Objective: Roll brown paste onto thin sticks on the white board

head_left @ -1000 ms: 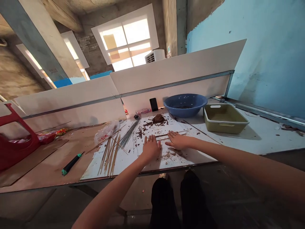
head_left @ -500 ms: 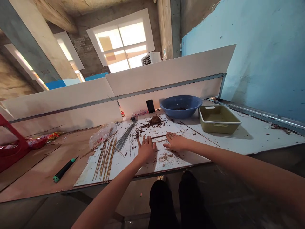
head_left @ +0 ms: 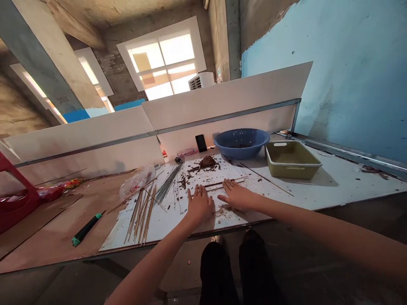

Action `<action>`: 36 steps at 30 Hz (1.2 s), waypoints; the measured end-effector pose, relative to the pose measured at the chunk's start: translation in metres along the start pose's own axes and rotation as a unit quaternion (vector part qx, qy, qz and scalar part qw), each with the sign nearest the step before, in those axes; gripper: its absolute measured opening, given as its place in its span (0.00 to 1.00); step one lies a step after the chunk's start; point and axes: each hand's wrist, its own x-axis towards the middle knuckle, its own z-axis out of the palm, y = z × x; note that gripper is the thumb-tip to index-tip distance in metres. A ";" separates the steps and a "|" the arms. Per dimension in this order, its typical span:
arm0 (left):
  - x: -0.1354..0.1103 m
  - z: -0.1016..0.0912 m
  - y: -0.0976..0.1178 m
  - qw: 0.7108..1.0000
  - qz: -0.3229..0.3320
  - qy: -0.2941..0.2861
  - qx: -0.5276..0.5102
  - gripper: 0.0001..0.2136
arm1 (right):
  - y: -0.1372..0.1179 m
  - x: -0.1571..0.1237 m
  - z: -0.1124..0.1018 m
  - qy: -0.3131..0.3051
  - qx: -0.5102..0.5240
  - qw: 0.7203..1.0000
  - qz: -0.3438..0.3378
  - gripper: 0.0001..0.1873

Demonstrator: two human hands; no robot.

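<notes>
My left hand [head_left: 200, 206] lies palm down on the white board, fingers stretched out at the left end of a thin brown stick [head_left: 213, 184]. My right hand [head_left: 238, 195] is flat near the stick's right part, fingers extended. A second thin stick runs just below the first, and the palms partly hide both. Beyond the hands sits a lump of dark brown clay-like material [head_left: 207, 161] with small rolled bits around it. Brown crumbs [head_left: 222, 211] are scattered between my hands.
Left of my hands lie thin wires [head_left: 170, 181], several tan sticks [head_left: 140, 216], a plastic bag [head_left: 136, 182] and a green-black screwdriver-like tool [head_left: 86, 228]. A blue basin [head_left: 241, 148], olive tray [head_left: 294, 169] and black phone [head_left: 201, 143] stand behind. The table's front edge is close to me.
Both hands have slid slightly towards me, the left a bit to the right. More of the two sticks shows past the fingertips, and the view has shifted a little.
</notes>
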 end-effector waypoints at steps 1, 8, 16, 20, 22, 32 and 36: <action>-0.001 0.002 0.005 1.000 0.016 0.001 -0.002 0.36 | -0.004 -0.001 0.000 0.004 0.002 1.000 -0.005 0.48; 0.043 -0.012 0.030 0.999 0.026 -0.020 -0.039 0.37 | -0.014 0.045 -0.036 -0.036 -0.081 0.994 -0.064 0.37; 0.024 0.000 0.012 0.998 0.044 -0.017 -0.029 0.36 | -0.011 0.028 -0.017 -0.043 -0.022 0.999 -0.020 0.42; 0.049 -0.014 0.011 0.998 0.020 -0.054 -0.027 0.35 | -0.011 0.050 -0.031 -0.051 -0.028 0.998 0.010 0.42; 0.060 -0.019 0.011 0.998 0.006 -0.057 -0.034 0.35 | -0.010 0.060 -0.036 -0.052 -0.020 0.998 0.029 0.41; 0.043 -0.009 0.003 0.998 0.002 -0.056 -0.036 0.37 | 0.003 0.046 -0.018 -0.039 -0.019 0.999 -0.027 0.40; 0.062 -0.024 0.004 0.996 -0.027 -0.062 -0.056 0.36 | 0.003 0.063 -0.040 -0.062 -0.045 0.997 -0.017 0.35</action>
